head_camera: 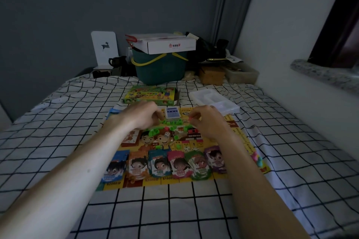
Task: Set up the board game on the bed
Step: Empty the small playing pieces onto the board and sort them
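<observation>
Nearest: bare checked bedsheet [174, 209], open between the two forearms up to the near edge of the game board [240, 134]. Along that near edge, a row of six play-money stacks [160, 165], packed side by side, some overlapping. More open sheet left of the board and on the right toward the white wall; at the board's right near corner, a small cluster of coloured pawns [257, 158].

Mid-board: scattered green houses [153, 132], a few red pieces [192, 131], a white die [167, 134], an orange card stack [132, 137] on the left. On the far strip, a blue-backed card deck [172, 113], squarely between the hands.

Left hand [144, 115]: fingers curled down, tips at a green piece just left of the deck; whether gripping it, cannot tell. Right hand [206, 117]: fingers curled, a small red piece [191, 118] pinched at the fingertips, raised just above the board, right of the deck.

Beyond the far edge: green game box [150, 93], open at its right end; clear plastic tray [213, 100] to the right, its near corner over the board. Farther still, against the wall: teal basket [160, 69] under a white carton [165, 43], other clutter alongside.
</observation>
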